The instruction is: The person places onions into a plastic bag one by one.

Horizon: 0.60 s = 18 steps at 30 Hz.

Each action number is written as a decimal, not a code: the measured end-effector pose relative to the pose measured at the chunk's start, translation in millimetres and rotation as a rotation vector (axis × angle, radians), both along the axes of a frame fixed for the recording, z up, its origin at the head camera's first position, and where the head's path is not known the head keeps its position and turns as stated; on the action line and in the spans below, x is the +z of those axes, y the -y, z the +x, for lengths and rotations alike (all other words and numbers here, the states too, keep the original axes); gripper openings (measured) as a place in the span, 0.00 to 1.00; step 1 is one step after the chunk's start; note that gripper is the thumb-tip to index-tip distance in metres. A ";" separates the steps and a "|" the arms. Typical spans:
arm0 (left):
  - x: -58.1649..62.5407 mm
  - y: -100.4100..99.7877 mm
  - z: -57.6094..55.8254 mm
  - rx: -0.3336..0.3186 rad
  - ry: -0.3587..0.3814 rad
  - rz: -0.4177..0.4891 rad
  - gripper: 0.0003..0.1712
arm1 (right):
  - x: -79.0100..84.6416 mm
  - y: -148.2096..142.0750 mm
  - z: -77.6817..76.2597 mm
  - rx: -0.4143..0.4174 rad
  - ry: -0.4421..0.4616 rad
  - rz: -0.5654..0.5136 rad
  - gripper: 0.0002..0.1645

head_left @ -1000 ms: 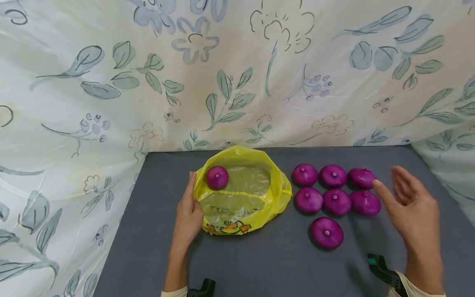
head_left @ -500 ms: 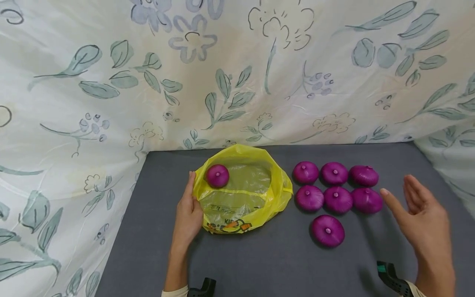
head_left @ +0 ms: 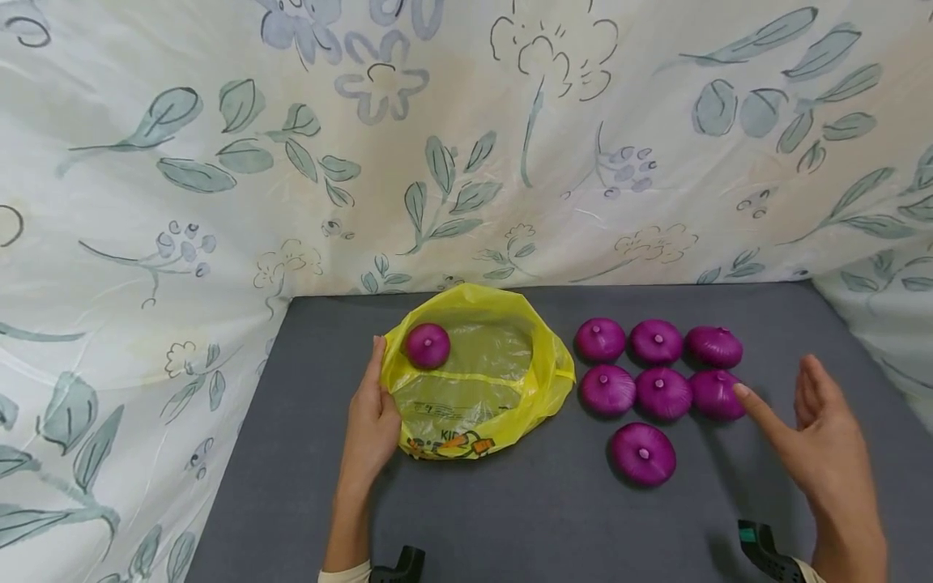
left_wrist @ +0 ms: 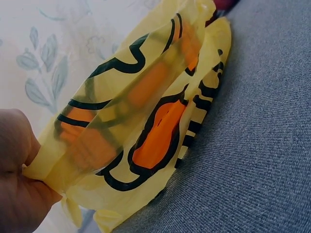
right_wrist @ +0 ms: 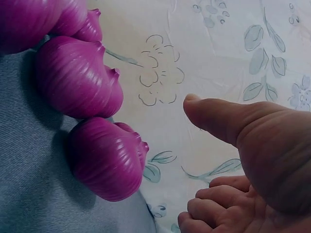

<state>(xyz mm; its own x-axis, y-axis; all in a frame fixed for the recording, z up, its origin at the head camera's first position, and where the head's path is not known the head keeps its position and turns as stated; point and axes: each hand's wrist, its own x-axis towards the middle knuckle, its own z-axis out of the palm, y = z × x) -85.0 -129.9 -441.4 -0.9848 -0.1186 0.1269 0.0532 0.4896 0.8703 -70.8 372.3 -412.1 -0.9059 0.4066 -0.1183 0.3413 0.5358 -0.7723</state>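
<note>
My left hand pinches the left edge of a yellow plastic bag, its mouth wide apart. Inside, at the left, lies one purple onion. In the left wrist view the bag's side shows orange and black print, and the thumb and fingers grip its edge. Right of the bag, several purple onions stand in two rows, with a single onion in front. My right hand hovers right of the rows, thumb spread, holding nothing. Its nearest onion is apart from the thumb in the right wrist view.
The onions and bag rest on a dark grey tabletop. A floral cloth hangs behind it and along both sides. Black wrist cameras are strapped at both sleeves.
My right hand has moved a little right and toward me, away from the back row of onions, then slightly left again. The left hand, bag and onions stay put.
</note>
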 end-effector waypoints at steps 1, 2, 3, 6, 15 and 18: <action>0.0 -0.1 -0.1 0.000 -0.001 0.001 0.43 | -0.7 -0.4 -0.2 0.011 0.003 -0.002 0.65; 0.0 -0.2 -0.2 0.000 -0.002 0.002 0.43 | -1.5 -0.9 -0.4 0.020 0.007 -0.005 0.66; 0.0 -0.3 -0.3 0.000 -0.003 0.001 0.43 | -2.5 -1.4 -0.4 0.029 0.010 -0.005 0.66; -0.6 -1.3 -0.3 -0.002 -0.005 -0.002 0.44 | -6.5 -2.6 0.7 0.042 0.014 -0.014 0.67; -2.5 -1.8 -1.6 -0.010 -0.009 0.008 0.44 | -15.1 -3.5 -0.9 0.095 -0.003 -0.034 0.69; -3.4 -1.6 -1.1 -0.013 -0.008 0.019 0.44 | -17.6 -3.0 -2.0 0.110 0.020 -0.022 0.70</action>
